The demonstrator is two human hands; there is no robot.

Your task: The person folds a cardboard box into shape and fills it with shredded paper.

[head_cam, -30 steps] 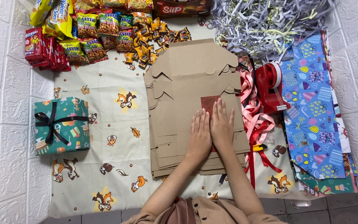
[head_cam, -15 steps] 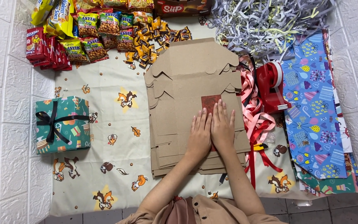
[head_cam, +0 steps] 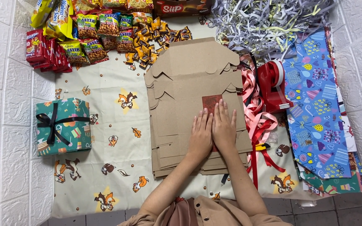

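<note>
Under my hands a cartoon-printed cloth (head_cam: 105, 125) covers the floor. My palms press a stack of flat cardboard (head_cam: 189, 79) on it. Left of my grip sits a wrapped green gift box (head_cam: 61, 125); ahead, snack packets (head_cam: 93, 33); right, ribbons (head_cam: 254, 121) and wrapping paper (head_cam: 319, 109).

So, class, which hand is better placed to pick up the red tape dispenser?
Probably the right hand: it lies flat on the cardboard stack on the side nearer the tape dispenser; the left hand would cross it.

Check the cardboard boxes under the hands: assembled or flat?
Flat: the cardboard boxes lie unfolded in a stack, both hands, left hand and right hand, pressed on top.
</note>
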